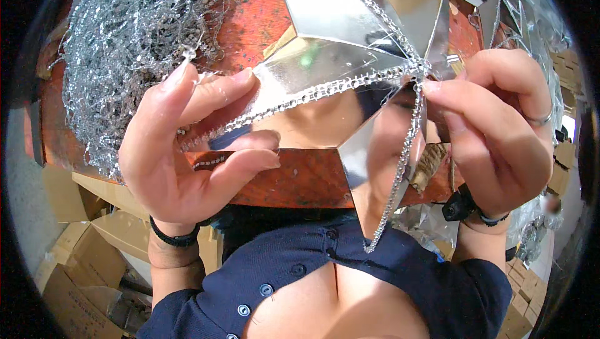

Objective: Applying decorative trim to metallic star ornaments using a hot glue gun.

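A mirror-silver star ornament (325,120) with folded, pointed arms is held up over the red table. Shiny beaded trim (300,97) runs along the ridges of its arms and meets at the centre. My left hand (172,145) is curled around the tip of the star's left arm, fingers above and thumb below. A thin clear strand (189,54) sticks to its raised index fingertip. At the star's centre, my right hand (500,126) pinches with thumb and forefinger where the trim lines join; its other fingers are bent in. One arm of the star points down toward my shirt.
A big tangled heap of silver trim (137,57) lies on the red table (256,10) at the left. Another silver star (497,1) rests at the far right, near clear plastic wrap (540,14). Cardboard boxes (87,264) stand on the floor at the lower left.
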